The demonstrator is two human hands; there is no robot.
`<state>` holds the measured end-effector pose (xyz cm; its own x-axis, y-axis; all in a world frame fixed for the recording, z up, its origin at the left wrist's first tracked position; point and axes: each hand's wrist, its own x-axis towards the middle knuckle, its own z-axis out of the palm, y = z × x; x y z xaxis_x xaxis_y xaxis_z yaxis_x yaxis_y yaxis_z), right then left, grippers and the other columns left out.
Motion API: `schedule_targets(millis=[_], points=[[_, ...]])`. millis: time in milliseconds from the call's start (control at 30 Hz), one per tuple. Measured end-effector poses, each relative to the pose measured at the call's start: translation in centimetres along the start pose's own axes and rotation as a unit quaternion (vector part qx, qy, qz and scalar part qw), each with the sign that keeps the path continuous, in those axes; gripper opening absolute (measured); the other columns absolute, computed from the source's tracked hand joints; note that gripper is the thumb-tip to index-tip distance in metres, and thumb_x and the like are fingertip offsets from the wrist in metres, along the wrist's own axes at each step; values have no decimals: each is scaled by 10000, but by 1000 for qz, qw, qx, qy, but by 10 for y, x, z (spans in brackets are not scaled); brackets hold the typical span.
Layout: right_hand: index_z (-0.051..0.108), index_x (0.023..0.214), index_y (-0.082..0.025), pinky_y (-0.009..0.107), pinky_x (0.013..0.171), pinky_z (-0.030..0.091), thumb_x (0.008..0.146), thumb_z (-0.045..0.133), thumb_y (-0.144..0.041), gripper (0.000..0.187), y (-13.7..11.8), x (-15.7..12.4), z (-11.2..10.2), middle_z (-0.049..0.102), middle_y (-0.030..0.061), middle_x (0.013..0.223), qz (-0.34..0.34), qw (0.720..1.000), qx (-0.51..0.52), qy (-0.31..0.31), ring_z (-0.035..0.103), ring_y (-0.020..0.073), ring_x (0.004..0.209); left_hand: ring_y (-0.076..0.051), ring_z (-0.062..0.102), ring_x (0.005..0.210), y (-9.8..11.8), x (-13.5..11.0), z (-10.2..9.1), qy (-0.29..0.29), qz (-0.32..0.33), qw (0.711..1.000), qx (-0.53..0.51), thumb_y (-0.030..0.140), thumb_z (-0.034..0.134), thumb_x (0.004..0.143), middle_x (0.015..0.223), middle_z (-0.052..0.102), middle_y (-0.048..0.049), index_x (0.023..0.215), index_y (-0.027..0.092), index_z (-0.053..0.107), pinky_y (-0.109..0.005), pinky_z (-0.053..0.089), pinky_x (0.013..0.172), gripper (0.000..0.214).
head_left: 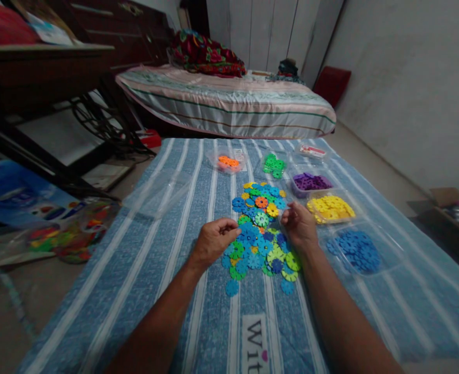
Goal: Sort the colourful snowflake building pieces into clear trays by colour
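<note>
A loose pile of plastic flower-shaped discs in blue, green, yellow and orange lies mid-table. At its left edge is my left hand, thumb and fingers pinched together just over the blue discs. Whatever the pinch may hold is too small to make out. My right hand is at the pile's right side with curled fingers, and its grip is hidden. Close by on the right stand clear tubs of yellow discs, blue discs and purple discs. Green discs and orange discs sit in containers farther back.
A striped blue cloth covers the table. A clear plastic bag lies at the left, and a lidded clear box stands at the far right corner. Beyond are a bed and a sewing-machine stand.
</note>
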<state>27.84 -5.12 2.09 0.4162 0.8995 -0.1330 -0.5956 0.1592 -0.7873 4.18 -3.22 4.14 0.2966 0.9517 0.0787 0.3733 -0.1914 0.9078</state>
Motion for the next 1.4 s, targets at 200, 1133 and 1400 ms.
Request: schedule_targets(millis=[200,1133,1400], points=[[669,692,-180,205,408,386,633,792,-388,249,11,-8,6,626,-17,515,-44,987,-155,-24,506,90,417,-250,589,1055,1,-2,1,-63,172,973,137,291,714,711,1119,670,-88,881,194,696,-401,467,939,197],[707,736,-197,275,553,431,771,659,-399,211,23,-21,4,658,11,648,-178,839,-475,-196,572,148,584,-256,551,1084,-29,3,7,67,272,912,300,92,525,802,1111,654,-117,848,153,688,-450,501,932,180],[710,873,-200,337,748,426,817,653,-401,216,17,-24,7,658,75,876,-323,632,-631,-315,575,213,847,-298,433,1258,-17,-3,10,-12,292,914,281,207,642,793,1276,572,-99,934,193,710,-522,412,1046,157]])
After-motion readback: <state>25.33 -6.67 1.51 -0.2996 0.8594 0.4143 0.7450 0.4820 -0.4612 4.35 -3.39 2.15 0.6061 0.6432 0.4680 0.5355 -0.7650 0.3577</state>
